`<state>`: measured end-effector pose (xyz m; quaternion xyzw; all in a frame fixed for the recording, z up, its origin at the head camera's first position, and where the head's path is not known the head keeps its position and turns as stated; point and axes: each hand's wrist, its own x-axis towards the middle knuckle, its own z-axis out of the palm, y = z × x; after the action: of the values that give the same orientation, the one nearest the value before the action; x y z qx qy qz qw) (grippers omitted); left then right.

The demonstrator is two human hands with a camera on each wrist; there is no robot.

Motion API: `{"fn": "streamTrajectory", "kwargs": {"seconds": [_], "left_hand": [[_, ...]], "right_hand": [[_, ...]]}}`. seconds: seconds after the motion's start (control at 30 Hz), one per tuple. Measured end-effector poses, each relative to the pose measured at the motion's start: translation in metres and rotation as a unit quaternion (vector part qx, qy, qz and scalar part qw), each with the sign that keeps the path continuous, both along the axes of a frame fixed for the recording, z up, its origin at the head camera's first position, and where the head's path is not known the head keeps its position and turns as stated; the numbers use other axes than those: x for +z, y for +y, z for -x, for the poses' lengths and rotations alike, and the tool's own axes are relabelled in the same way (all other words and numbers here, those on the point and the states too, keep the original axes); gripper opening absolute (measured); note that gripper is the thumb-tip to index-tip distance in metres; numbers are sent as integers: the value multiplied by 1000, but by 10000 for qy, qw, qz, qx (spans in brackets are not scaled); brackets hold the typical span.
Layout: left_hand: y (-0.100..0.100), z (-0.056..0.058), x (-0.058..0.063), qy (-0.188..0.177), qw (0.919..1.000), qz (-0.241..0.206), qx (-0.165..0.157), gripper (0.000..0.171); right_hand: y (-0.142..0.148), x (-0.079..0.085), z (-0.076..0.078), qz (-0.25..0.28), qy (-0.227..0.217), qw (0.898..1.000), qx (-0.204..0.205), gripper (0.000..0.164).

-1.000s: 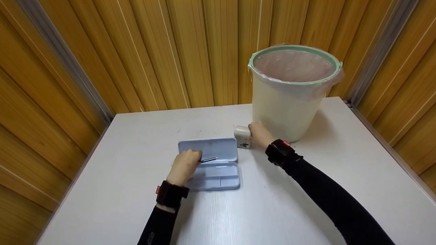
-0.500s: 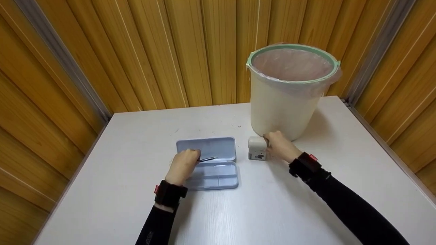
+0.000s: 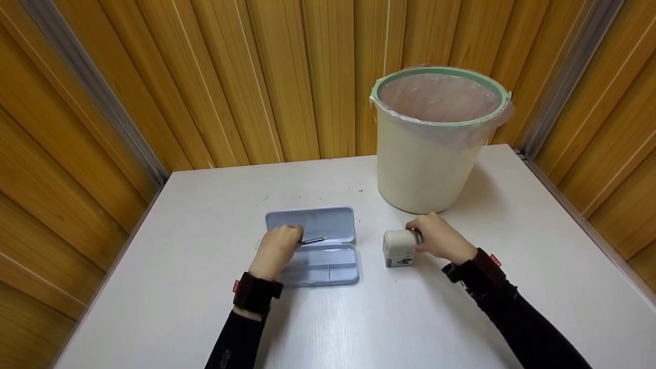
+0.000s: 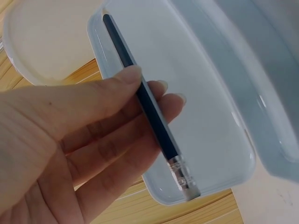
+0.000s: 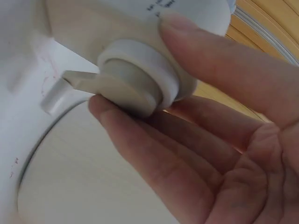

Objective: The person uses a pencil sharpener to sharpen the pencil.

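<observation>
My left hand point(image 3: 277, 251) pinches a dark pencil point(image 4: 156, 119) between thumb and fingertips, over an opened light-blue pencil case point(image 3: 330, 223). In the left wrist view, the sharpened tip points up and the silver eraser end points down. My right hand point(image 3: 445, 242) grips a white pencil sharpener point(image 3: 398, 248) by its crank side, to the right of the case. The right wrist view has the thumb on the sharpener's body and the fingers around the crank point(image 5: 128, 88). Whether the sharpener touches the table cannot be told.
A tall cream bin point(image 3: 423, 164) with a green rim and a plastic liner stands at the back right, behind my right hand. Dark specks dot the white table point(image 3: 215, 205). Wood-look panels point(image 3: 287, 77) enclose the back and sides.
My right hand has brought the pencil sharpener away from the bin, toward me and to the right. The left hand and pencil have stayed nearly still.
</observation>
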<state>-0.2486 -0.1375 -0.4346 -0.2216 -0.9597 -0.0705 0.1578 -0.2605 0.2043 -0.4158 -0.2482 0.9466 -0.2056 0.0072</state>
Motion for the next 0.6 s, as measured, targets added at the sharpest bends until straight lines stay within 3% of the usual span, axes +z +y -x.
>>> {"fn": "streamTrajectory", "kwargs": {"seconds": [0.3,0.6], "left_hand": [[5,-2,2,3,9996,-46,-266,14],[19,-2,6,-151,9990,241,-346,13]], "right_hand": [[-4,1,-7,-94,35,9996,-257,27],[-6,3,-7,-64,78,9996,-262,27]]}}
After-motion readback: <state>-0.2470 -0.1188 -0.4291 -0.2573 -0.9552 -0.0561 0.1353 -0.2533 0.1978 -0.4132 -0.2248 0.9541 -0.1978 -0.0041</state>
